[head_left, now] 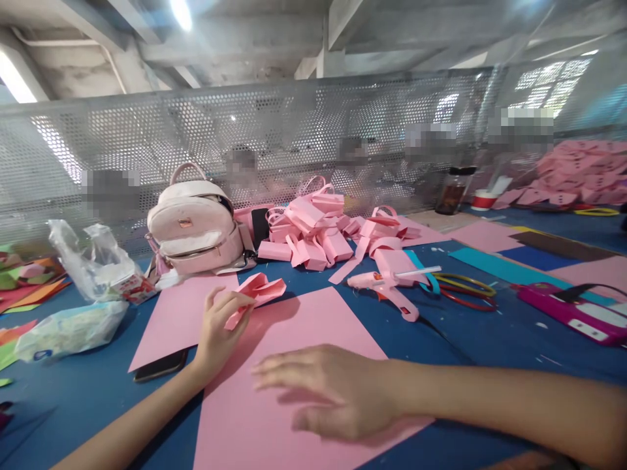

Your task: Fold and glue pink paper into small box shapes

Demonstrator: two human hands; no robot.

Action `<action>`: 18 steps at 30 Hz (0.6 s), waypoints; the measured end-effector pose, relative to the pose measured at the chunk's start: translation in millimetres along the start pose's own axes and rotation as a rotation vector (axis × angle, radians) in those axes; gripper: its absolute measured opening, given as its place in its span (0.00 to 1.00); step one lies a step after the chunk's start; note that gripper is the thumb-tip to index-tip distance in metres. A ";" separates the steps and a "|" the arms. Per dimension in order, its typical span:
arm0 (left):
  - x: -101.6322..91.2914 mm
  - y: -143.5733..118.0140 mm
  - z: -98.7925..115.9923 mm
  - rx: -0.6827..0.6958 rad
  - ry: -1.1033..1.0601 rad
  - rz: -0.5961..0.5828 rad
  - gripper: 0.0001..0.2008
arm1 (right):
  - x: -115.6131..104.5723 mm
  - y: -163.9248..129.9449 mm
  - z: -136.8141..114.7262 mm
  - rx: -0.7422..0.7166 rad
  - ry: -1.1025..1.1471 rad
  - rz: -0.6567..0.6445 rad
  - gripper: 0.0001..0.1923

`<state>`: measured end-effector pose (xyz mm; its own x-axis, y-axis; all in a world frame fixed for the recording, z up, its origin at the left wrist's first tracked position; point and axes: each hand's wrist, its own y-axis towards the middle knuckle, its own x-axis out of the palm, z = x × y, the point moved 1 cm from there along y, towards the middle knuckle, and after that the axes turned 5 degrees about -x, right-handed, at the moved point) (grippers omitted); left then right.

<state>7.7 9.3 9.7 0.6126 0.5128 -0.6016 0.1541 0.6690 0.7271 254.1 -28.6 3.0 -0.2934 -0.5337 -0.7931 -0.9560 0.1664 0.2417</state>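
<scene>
My left hand (221, 329) pinches a small folded pink paper piece (262, 289) between thumb and fingers, above the far left corner of a large pink paper sheet (294, 326). My right hand (333, 391) is spread palm down over the near part of that sheet, slightly blurred; whether it presses on the paper, I cannot tell. A second pink sheet (171, 313) lies to the left, partly covering a dark phone (161, 365). Beyond the large sheet rests a pink glue gun (386, 287) with a white glue stick in its back.
A pile of folded pink paper boxes (313, 228) stands beside a pale pink backpack (196, 228). Plastic bags (73, 329) lie left. At right are coloured strips (519, 254), a magenta device (573, 313) and a dark-lidded jar (455, 189). A perforated metal screen (284, 117) bounds the table's back.
</scene>
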 end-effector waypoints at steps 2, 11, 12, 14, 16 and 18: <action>-0.8 0.2 -0.5 -0.008 -0.002 0.001 0.08 | -34.6 16.3 -0.6 -0.007 0.056 -0.046 0.38; 2.0 -1.3 -4.7 -0.014 -0.038 -0.031 0.06 | -92.3 -63.6 -4.1 0.499 1.077 -0.374 0.43; 2.5 -1.3 -5.0 -0.014 -0.043 -0.033 0.06 | -92.3 -64.7 -7.5 0.428 1.138 -0.305 0.44; 2.9 -1.3 -5.3 -0.011 -0.054 -0.033 0.07 | -84.4 -59.8 -14.8 0.291 1.068 -0.096 0.45; 2.7 -1.2 -5.1 -0.005 -0.063 -0.031 0.07 | -69.3 -53.4 -20.4 0.240 0.906 0.018 0.43; 2.2 -1.1 -4.7 0.002 -0.071 -0.030 0.07 | -54.6 -53.3 -22.9 0.217 0.825 -0.129 0.43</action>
<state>5.2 12.3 6.0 0.6609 0.4535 -0.5979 0.1741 0.6824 0.7100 321.0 -27.3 46.2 -0.1718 -0.9769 -0.1274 -0.9849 0.1734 -0.0012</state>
